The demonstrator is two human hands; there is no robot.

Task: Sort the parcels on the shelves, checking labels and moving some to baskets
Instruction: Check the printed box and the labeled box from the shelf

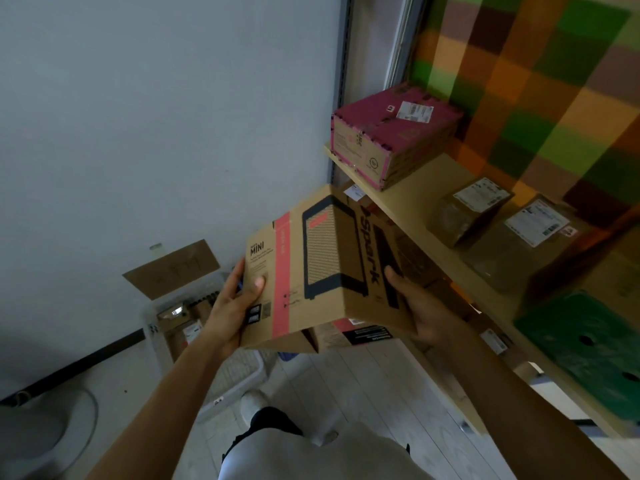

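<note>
Here left hand [235,306] and right hand [426,314] clasp the box [313,268], apparently midair

A small parcel storeroom. Just right of the fingers [393,275] of the right hand [426,313], which grips a Spark box [325,268] with the left hand [232,306], wooden shelves [415,202] carry labelled cardboard parcels [467,216]. A pink box [391,133] stands above those fingers. Below the left fingers, a white basket [156,341] on the floor [363,393] holds more parcels, under a taped-up cardboard sign [171,268].
</note>
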